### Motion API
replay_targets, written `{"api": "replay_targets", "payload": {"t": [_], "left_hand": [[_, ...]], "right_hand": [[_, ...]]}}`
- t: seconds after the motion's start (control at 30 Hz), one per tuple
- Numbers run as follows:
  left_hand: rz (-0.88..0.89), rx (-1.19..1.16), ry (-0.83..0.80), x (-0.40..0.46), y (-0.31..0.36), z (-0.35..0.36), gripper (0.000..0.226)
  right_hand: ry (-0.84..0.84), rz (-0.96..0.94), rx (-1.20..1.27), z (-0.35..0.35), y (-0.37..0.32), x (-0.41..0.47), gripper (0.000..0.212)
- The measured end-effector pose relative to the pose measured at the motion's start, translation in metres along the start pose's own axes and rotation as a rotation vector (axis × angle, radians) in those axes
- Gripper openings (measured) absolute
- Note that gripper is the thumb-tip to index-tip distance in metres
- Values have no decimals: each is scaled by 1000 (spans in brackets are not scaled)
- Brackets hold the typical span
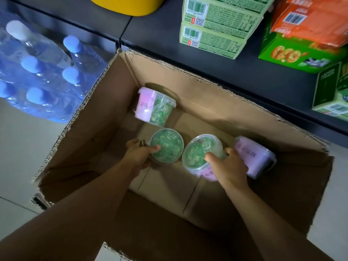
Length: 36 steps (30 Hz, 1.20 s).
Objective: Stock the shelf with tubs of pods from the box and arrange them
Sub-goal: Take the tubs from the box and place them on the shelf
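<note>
The fingers of the left hand (138,154) curl round an upright tub (166,148), thumb on its lid. The right hand (228,166) clamps a tilted tub (199,154), lid leaning left. Both sit low inside the cardboard box (207,102); the shelf (254,80) lies ahead and above, so each tub must lift straight up first. Two more tubs lie on their sides nearby.

upper-middle tub (150,108): pink label "衣凝珠" | right tub (252,157): blurred characters | upper-right green cartons (216,34): barcodes, print unreadable

Cardboard box (105,102) and water bottle pack (43,76) sit on the pale floor (20,147).
</note>
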<state>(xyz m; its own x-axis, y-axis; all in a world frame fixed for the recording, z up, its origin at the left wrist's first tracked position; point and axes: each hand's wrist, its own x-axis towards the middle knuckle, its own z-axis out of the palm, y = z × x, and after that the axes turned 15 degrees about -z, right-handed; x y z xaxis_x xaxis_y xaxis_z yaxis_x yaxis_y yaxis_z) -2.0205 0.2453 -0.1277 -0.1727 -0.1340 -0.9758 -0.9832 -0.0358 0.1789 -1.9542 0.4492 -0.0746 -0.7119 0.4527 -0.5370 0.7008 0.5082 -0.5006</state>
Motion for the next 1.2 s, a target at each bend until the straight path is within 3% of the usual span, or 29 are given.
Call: {"api": "replay_targets", "payload": {"t": [0.07,0.2,0.3,0.4,0.5,0.63,0.73,0.83,0.93,1.0,1.07,1.2], "left_hand": [[-63,34,-30,0,-4,0,75],[-118,129,-105,-9,-11,12,37],[-75,122,-66,-16,-18,18,49],[84,281,68,-27,-22,19,75],[383,458,318,-47,-26,14,86],[818,781,461,-56,-35,2,86],[854,1059,485,-50,-48,-3,86],[911,1301,418,-52,-67,-2,91],[785,1021,263,-58,-78,-2,84],[699,816,230,-64,-76,0,59],[608,740,277,-68,-69,1,31],[447,623,431,-62,-65,2,25]], "right_hand": [[9,12,23,-3,4,-9,89],[37,16,52,-6,18,-21,96],[48,49,90,-6,27,-29,97],[60,113,160,-10,32,-36,84],[80,159,231,-15,34,-40,66],[111,202,367,-15,29,-45,80],[124,249,461,-10,32,-43,88],[108,296,549,-8,38,-43,68],[95,302,562,-7,50,-44,57],[96,310,578,-7,54,-47,58],[101,319,598,-7,57,-50,59],[62,346,598,-6,61,-54,58]]}}
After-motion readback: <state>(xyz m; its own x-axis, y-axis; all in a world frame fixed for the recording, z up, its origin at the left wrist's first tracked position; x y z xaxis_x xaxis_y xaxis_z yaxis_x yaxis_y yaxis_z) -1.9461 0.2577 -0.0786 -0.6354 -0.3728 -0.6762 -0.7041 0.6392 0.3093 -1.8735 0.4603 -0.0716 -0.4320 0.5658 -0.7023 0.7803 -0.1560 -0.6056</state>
